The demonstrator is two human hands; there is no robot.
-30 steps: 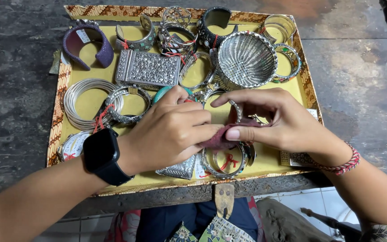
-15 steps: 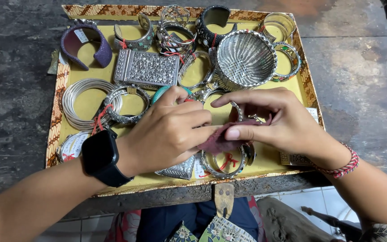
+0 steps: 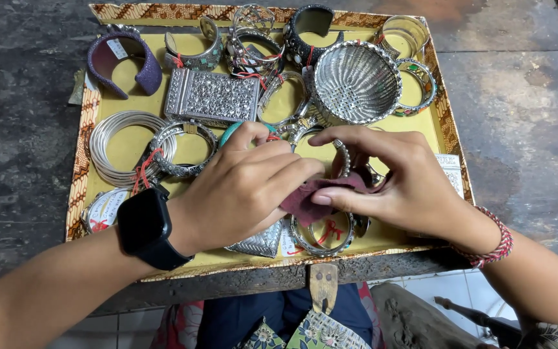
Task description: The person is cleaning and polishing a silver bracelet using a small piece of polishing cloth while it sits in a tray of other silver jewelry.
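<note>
Holding one small dark-red cloth between them, the left hand and right hand both pinch it closed over the near middle of the yellow tray with a patterned woven border. A bangle may sit inside the cloth; the fingers hide it.

Relative to the tray:
- far-left corner: one purple open cuff bracelet;
- left side: one stack of thin silver bangles;
- far middle: one studded silver rectangular box;
- far right of centre: one round woven silver basket;
- near edge: one silver bangle with red thread.

One black wristwatch sits on the left wrist.
</note>
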